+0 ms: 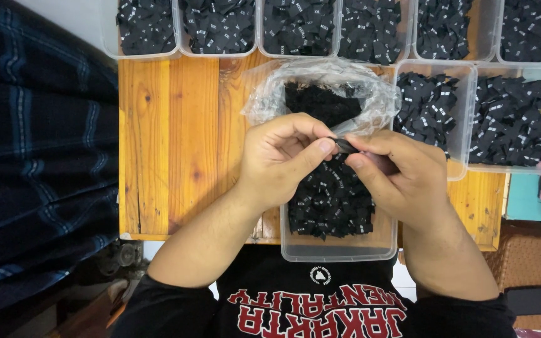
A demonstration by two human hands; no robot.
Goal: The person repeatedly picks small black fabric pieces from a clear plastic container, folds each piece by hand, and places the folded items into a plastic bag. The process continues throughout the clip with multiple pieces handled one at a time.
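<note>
1. Two bare hands are meeting over the middle of a wooden table (176,144), the left hand (280,159) and the right hand (402,175) both pinching one small black fabric label (344,146) between thumb and fingertips.
2. The label is hanging just above a clear plastic tub (339,247) that is sitting at the near edge of the table and holding a heap of similar black labels (330,200).
3. A crumpled clear plastic bag (320,84) is lying just behind the hands, its mouth gaping and showing more black labels inside.
4. A row of clear bins (220,28) is running along the far edge of the table, each one filled with black labels bearing tiny white marks.
5. Two further bins (464,119) are sitting to the right of the bag, just beside each other.
6. A dark blue plaid cloth (39,156) is filling the left side of the view, beside the table.
7. The person is wearing a black shirt (320,307) with red lettering, showing at the bottom edge.
</note>
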